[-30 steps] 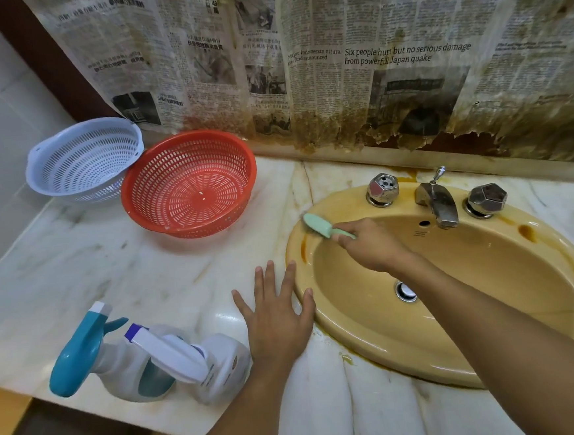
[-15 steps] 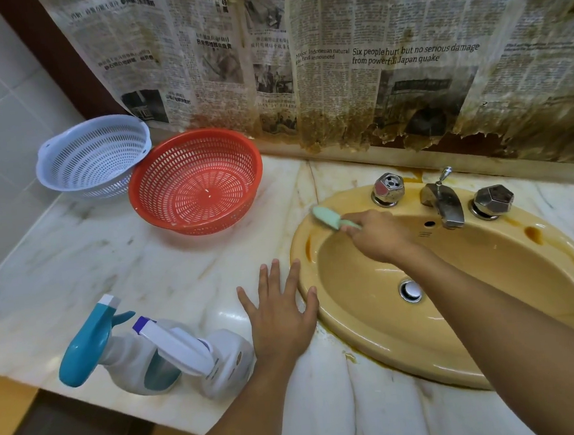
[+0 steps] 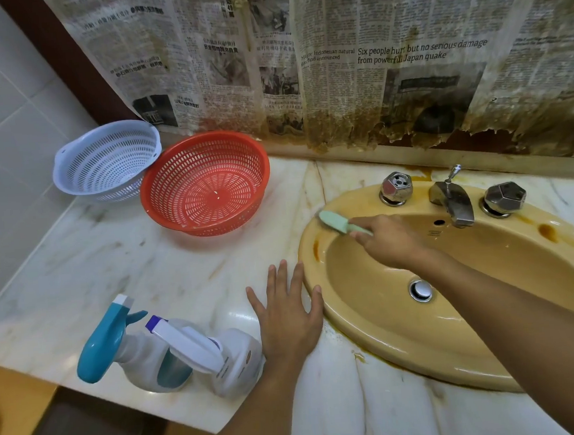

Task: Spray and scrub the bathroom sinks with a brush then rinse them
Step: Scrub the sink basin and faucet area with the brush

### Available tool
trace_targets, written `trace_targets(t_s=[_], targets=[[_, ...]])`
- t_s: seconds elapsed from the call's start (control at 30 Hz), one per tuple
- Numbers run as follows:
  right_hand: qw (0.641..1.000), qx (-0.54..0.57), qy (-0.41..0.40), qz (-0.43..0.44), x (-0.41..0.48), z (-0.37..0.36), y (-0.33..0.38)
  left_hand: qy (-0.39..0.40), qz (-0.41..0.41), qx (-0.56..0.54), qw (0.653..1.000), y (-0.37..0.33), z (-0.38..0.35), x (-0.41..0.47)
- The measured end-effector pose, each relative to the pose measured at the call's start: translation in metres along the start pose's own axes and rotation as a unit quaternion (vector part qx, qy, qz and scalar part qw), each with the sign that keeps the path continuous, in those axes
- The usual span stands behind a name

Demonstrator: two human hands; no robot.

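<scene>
Two hands are at work: the right hand closes its grip on a green brush, whose head presses the yellow sink rim just beyond the fingers. The left hand lies flat and open on the tabletop, spray bottles just beside it.

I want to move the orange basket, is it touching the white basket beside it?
Touching. The head view shows the white basket tilted with its rim resting on the orange basket rim, no gap.
</scene>
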State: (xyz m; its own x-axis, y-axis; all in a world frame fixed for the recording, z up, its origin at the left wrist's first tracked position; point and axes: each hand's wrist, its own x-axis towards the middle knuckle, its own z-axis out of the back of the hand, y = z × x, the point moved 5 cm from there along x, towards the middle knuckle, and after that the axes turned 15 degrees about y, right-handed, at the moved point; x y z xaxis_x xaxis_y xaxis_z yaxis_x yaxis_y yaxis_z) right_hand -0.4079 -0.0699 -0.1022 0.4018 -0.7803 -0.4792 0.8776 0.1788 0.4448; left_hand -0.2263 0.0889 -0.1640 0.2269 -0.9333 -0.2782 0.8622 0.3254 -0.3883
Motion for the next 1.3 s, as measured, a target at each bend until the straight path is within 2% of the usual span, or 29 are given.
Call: trace_targets(t_s=[0.13, 0.33, 0.5, 0.63, 0.77, 0.87, 1.1, 1.3], targets=[[0.992, -0.015, 0.096, 0.085, -0.020, -0.025, 0.018, -0.011, 0.000, -0.004, 1.000, 0.001, -0.003, 0.000], [0.999, -0.018, 0.015, 0.032, -0.012, -0.008, 0.010, -0.030, 0.005, -0.015, 0.999, 0.004, -0.002, 0.000], [0.988, -0.002, 0.122, 0.096, -0.025, -0.033, 0.017, -0.027, 0.009, -0.005, 1.000, 0.003, -0.003, 0.000], [0.998, -0.003, 0.057, 0.031, -0.017, -0.025, 0.011, -0.015, 0.011, 0.007, 1.000, 0.001, -0.002, 0.000], [0.995, 0.094, 0.017, 0.024, -0.024, -0.041, 0.016, -0.013, 0.015, 0.011, 1.000, 0.001, -0.001, 0.000], [0.986, 0.157, 0.022, 0.043, -0.042, -0.068, 0.019, -0.015, 0.015, 0.014, 1.000, 0.000, -0.002, 0.000], [0.978, 0.208, -0.023, -0.003, -0.031, -0.070, 0.017, -0.022, 0.015, 0.020, 0.999, 0.000, -0.005, 0.000], [0.977, 0.209, 0.012, 0.037, -0.057, -0.078, 0.014, -0.011, 0.016, 0.025, 0.999, -0.001, -0.004, -0.001]])
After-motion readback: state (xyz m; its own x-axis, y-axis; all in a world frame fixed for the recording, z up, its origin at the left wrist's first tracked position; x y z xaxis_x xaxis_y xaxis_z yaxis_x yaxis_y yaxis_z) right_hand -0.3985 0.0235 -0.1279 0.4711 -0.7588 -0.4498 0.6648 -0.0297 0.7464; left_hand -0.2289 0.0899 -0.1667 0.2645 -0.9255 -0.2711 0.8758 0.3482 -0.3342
